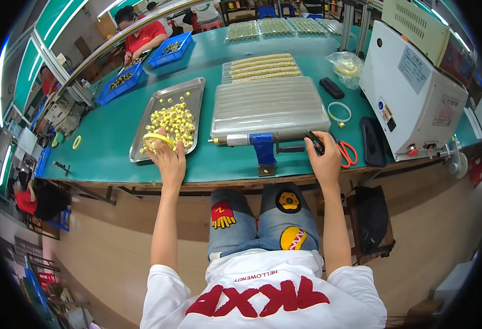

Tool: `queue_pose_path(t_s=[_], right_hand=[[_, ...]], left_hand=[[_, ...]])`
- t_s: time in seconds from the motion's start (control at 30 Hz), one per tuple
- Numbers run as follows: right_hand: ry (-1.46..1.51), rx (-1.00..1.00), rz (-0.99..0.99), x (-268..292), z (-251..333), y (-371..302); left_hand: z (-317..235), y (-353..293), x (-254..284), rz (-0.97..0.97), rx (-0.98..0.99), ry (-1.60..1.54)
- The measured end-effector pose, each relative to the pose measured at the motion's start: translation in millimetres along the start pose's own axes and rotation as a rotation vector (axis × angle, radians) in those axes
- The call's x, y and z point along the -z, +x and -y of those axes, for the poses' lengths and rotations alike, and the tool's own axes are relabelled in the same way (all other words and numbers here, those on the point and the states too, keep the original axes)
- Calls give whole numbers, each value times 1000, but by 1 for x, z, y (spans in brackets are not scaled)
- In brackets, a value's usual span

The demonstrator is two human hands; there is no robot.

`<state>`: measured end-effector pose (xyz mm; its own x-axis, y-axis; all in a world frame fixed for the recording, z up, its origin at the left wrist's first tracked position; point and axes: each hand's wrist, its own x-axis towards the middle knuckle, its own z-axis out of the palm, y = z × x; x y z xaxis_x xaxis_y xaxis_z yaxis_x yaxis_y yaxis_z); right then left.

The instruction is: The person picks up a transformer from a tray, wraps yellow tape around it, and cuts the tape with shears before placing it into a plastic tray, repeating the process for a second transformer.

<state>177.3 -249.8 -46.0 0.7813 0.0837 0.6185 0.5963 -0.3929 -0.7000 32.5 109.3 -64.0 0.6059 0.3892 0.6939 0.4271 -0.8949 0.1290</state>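
Yellow parts (176, 119) in metal tray (192, 88); left hand (168, 156) grasps yellow tape ring (156, 141) there, right hand (324, 156) grips small dark tool (313, 137) beside orange scissors (347, 153)

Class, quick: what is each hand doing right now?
Left hand: on the metal tray, holding a yellow tape ring.
Right hand: fingers closed around a small dark tool.

Clear plastic bag (348, 67) beside white machine's grey label (412, 62).
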Motion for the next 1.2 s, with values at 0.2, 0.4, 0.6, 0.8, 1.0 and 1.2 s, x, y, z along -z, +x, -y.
queue_pose_path(t_s=[0.2, 0.4, 0.6, 0.8, 1.0, 1.2], right_hand=[[-33, -24, 15, 2, 4, 6], [45, -18, 48, -11, 9, 4], [-4, -51, 59, 0, -5, -4], [-61, 5, 61, -3, -9, -2], [-53, 18, 50, -8, -13, -1], [-27, -37, 20, -8, -9, 0]], left_hand=[[-1, 6, -10, -22, -5, 35], [25, -3, -12, -6, -27, 221], [3, -5, -16, 7, 46, 72], [-3, -2, -5, -57, 54, 22], [2, -1, -7, -56, 61, 25], [1, 1, -8, -7, 61, 8]])
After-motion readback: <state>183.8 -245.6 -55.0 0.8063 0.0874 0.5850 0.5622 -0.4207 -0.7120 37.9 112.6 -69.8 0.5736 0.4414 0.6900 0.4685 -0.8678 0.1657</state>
